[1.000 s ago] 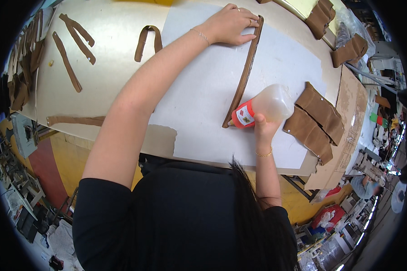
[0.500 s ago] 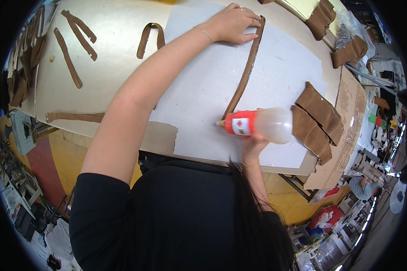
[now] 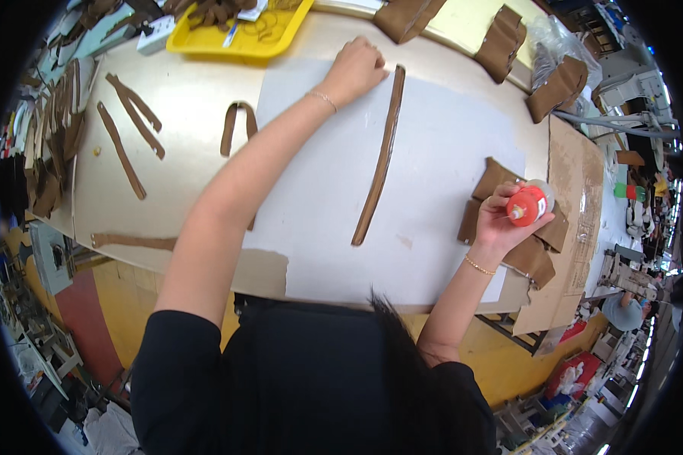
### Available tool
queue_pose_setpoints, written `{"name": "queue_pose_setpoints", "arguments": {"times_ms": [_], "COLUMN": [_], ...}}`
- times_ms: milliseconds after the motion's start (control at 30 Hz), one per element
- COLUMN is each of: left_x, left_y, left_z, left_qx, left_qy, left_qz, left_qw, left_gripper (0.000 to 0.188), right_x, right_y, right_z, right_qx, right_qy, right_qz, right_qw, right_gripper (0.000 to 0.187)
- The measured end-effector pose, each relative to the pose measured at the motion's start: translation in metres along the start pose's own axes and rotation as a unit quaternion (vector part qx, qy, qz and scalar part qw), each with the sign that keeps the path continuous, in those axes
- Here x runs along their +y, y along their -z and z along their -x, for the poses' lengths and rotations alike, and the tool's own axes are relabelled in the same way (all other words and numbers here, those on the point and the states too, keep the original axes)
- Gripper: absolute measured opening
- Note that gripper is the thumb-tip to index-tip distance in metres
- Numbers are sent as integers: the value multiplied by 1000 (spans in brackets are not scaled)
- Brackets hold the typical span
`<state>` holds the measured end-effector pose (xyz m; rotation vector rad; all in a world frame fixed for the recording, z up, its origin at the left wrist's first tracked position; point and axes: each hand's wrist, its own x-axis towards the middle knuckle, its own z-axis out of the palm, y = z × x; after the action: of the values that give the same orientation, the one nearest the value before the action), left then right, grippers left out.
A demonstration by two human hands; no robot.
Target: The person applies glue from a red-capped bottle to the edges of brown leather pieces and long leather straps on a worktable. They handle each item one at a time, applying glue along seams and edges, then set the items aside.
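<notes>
A long narrow brown leather strip (image 3: 381, 155), its surface partly shiny, lies on the pale sheet (image 3: 319, 189) in front of me. My left hand (image 3: 355, 70) hovers just left of the strip's far end, apart from it, fingers loosely bent and nothing visible in them. Out to the right, my right hand (image 3: 495, 227) grips a glue bottle (image 3: 528, 206) with a red band and translucent body, its nozzle turned toward me. Beneath that hand lie several wide brown leather pieces (image 3: 535, 262), partly covered by it and the bottle.
Several thin brown strips (image 3: 121, 152) lie on the left of the table (image 3: 190, 83). A yellow tray (image 3: 239, 47) holding brown pieces and a pen stands at the far side. Brown leather pieces (image 3: 501, 44) rest along the far right edge, and cardboard (image 3: 573, 205) lies at the right.
My right hand has carried the glue bottle right, away from the strip's near end, turning its nozzle toward me. My left hand has come off the strip's far end. The view has shifted.
</notes>
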<state>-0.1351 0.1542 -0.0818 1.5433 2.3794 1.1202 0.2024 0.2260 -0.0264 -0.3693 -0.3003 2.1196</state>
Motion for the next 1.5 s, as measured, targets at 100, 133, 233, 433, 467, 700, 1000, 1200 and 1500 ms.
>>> {"name": "queue_pose_setpoints", "arguments": {"times_ms": [100, 133, 233, 433, 467, 700, 1000, 1200, 1500], "left_x": [6, 6, 5, 27, 32, 37, 33, 27, -38], "left_y": [-3, -3, -1, -11, -13, -24, -23, -15, 60], "left_z": [-11, -15, -21, -21, -21, -25, -33, -19, -80], "left_qx": [-22, -26, -45, -36, -37, -49, -84, -45, 90], "left_qy": [60, 72, 95, 187, 197, 243, 300, 214, 142], "left_qz": [-22, -12, 0, -64, -74, -89, -53, -1, 76], "left_qw": [998, 997, 994, 980, 977, 965, 949, 976, 983], "left_gripper": [21, 20, 19, 18, 17, 14, 9, 11, 12], "right_x": [6, 10, 14, 18, 19, 20, 24, 24, 25], "right_y": [5, 5, 6, 2, 2, -1, -6, -8, 0], "right_z": [-8, -9, -6, -5, -5, 0, 0, 1, -1], "right_qx": [44, 63, 113, 144, 143, 154, 168, 161, 178], "right_qy": [0, 6, -10, -18, -12, -11, -16, -17, -14], "right_qz": [2, 8, 24, 55, 73, 94, 117, 111, 99], "right_qw": [999, 998, 993, 988, 987, 984, 979, 980, 979], "right_gripper": [72, 72, 73, 72, 73, 75, 75, 73, 71]}}
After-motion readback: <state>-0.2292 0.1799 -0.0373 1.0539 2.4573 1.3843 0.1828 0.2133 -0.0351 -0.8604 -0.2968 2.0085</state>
